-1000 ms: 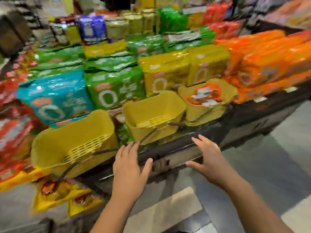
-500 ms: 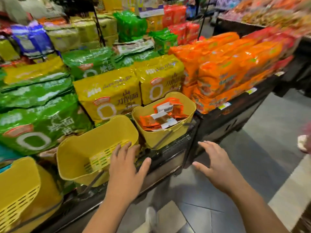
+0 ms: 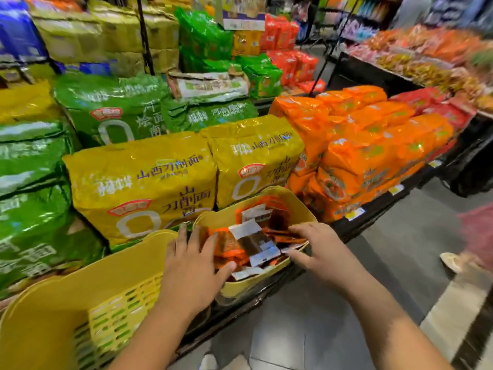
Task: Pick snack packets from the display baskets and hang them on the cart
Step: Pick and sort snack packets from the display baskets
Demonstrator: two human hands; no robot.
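The snack packets (image 3: 250, 244) are flanked inside the yellow basket (image 3: 301, 206) by the spread left hand (image 3: 194, 260) and right hand (image 3: 317, 249), neither yet gripping.

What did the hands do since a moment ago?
Both hands moved forward and to the right, into the yellow basket of orange snack packets. The left hand now lies on the packets at its left side, and the right hand reaches in from the right. No packet is lifted yet. The empty yellow basket and big noodle bags stayed put.
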